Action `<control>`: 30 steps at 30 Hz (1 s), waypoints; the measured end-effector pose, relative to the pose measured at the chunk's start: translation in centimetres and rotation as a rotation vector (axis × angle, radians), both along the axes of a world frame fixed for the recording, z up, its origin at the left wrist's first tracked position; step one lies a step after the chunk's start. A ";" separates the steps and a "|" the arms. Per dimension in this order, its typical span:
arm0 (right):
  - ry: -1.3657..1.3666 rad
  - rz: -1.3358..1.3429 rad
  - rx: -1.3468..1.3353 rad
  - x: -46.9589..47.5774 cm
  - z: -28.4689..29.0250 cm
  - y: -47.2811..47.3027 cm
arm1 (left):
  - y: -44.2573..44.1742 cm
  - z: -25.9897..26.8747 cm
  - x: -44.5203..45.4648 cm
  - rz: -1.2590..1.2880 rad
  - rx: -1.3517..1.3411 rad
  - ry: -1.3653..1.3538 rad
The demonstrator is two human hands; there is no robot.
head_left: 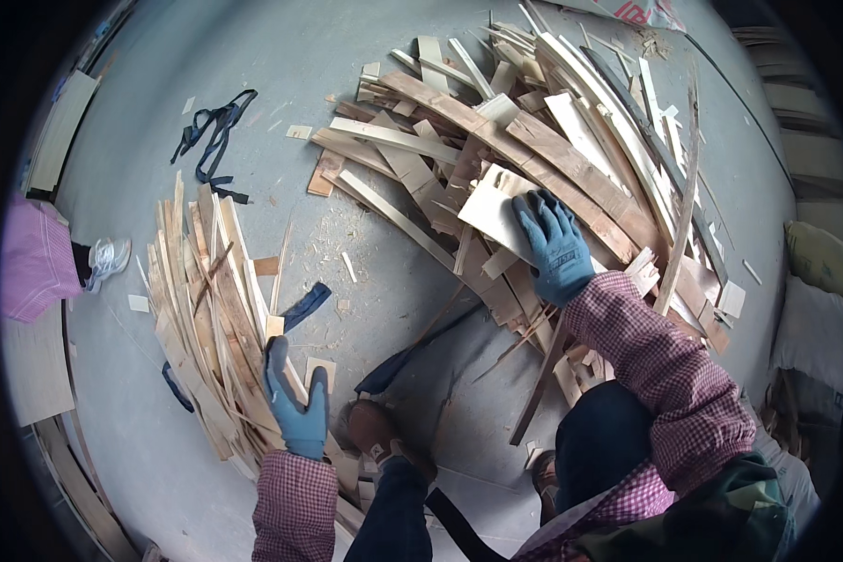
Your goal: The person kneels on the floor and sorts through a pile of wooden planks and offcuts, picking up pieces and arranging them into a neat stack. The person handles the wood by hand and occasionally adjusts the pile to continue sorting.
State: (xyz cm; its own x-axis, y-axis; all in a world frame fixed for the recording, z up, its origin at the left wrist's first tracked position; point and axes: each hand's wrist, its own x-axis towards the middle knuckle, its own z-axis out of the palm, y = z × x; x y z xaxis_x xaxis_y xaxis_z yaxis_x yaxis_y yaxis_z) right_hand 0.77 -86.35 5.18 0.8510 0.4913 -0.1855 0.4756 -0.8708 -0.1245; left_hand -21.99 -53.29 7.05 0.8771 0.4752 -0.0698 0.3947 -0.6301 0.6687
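Note:
My left hand [296, 407], in a blue work glove, rests at the right edge of a bundle of thin wood strips [207, 302]. Its thumb and fingers are spread, with a narrow strip showing between them. Over the large pile of scrap boards [435, 190], my gloved right hand [558, 246] grips the right end of a short pale wood board [495, 207] that has a ragged far edge. The fingers lie on top of this board, and the thumb's hold is hidden. Long brown boards [534, 158] cross the pile just beyond my right hand.
Dark fabric straps [218, 133] lie tangled on the grey floor. Another strap [400, 362] runs from near my shoe [376, 428] towards the pile. Sawdust and wood chips [330, 246] are scattered between the heaps. Another person's shoe [109, 260] is at left; sacks [815, 330] stand right.

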 end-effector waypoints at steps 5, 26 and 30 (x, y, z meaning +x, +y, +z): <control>0.185 0.094 0.706 0.1 5.1 -2.6 | -5.5 -2.1 0.2 -0.175 -0.314 0.016; 0.056 -0.229 -0.368 3.2 4.2 -4.6 | -8.5 -1.8 3.0 0.376 -1.621 0.083; 0.057 -0.332 -0.320 3.6 3.8 -4.5 | -8.1 -1.1 3.1 0.421 -1.599 0.068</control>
State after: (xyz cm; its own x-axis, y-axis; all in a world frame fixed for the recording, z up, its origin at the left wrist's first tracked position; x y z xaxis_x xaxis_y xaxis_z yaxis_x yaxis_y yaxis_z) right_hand 4.36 -90.82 8.94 0.9366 0.1044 -0.3344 0.1646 -0.9738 0.1570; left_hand -18.88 -61.37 5.93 0.6891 0.0776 -0.7205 0.4020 0.7863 0.4692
